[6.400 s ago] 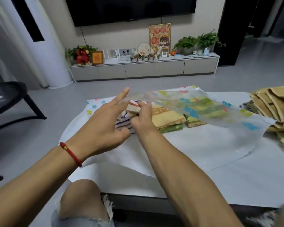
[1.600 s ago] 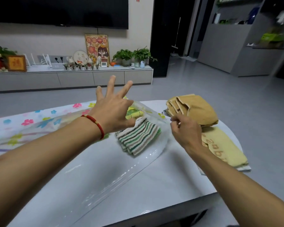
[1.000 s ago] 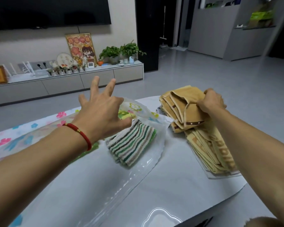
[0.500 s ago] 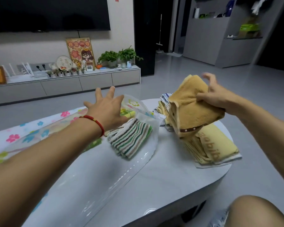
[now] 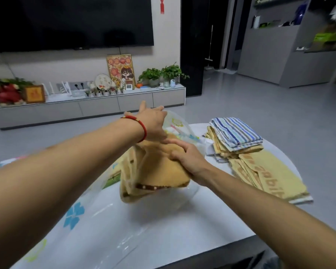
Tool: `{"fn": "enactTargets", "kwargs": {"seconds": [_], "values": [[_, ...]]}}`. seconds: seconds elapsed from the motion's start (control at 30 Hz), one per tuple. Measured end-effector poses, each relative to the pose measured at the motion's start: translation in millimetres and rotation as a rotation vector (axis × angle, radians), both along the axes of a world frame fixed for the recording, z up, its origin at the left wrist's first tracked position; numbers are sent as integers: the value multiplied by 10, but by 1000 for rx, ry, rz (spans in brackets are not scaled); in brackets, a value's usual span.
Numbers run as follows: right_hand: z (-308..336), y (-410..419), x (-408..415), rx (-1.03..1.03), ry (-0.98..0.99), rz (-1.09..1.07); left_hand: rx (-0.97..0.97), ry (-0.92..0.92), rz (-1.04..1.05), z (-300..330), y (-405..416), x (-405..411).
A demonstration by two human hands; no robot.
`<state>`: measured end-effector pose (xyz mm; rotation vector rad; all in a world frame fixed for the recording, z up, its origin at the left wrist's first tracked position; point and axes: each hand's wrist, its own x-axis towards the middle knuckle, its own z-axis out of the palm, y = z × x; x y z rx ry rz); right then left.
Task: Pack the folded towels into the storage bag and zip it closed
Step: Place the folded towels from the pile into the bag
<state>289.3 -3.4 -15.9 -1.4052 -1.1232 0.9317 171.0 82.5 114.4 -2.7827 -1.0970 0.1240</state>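
Observation:
A clear plastic storage bag (image 5: 97,214) printed with coloured flowers lies across the white table (image 5: 202,226). My left hand (image 5: 153,123), with a red cord on the wrist, holds the bag's upper flap up at its mouth. My right hand (image 5: 188,158) grips a folded tan towel (image 5: 155,177) with a brown band and has it at the bag's opening, over towels lying inside. To the right sits a pile: a blue striped towel (image 5: 235,133) on top of yellow towels (image 5: 266,175).
The table's rounded right edge (image 5: 291,162) drops to grey floor. A low TV cabinet (image 5: 89,107) with plants, a picture and small ornaments stands along the far wall under a dark screen. A doorway and grey shelving stand at the right.
My right hand has carried the tan towel from the pile at the right leftward and down to the bag's mouth. My left hand has lifted the bag's flap higher. A blue striped towel now tops the pile.

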Motion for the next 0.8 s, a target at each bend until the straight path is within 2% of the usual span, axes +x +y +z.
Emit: {"fn": "enactTargets", "kwargs": {"seconds": [0.07,0.17,0.2,0.37,0.43,0.53,0.7,0.8], "values": [[-234,232,59,-48,11,-200,-42,-8,34,20,4,-23],[-502,363,111,-314,-70,-317,-76,-31,70,-18,-20,-47],[-534,391,96,-330,-94,-349,-78,-24,70,-38,-42,-49],[-482,419,-1,-139,-95,-499,-70,-58,68,-89,-55,-57],[-547,333,38,-180,-158,-462,-77,-83,68,-91,-60,-67],[-623,171,163,-302,-378,-283,-71,-76,70,-132,-107,-58],[-391,-118,416,-341,-495,-94,-90,-145,82,-274,-175,-30],[-245,-456,762,-364,-624,-161,-96,-199,70,-373,-187,-44]]}}
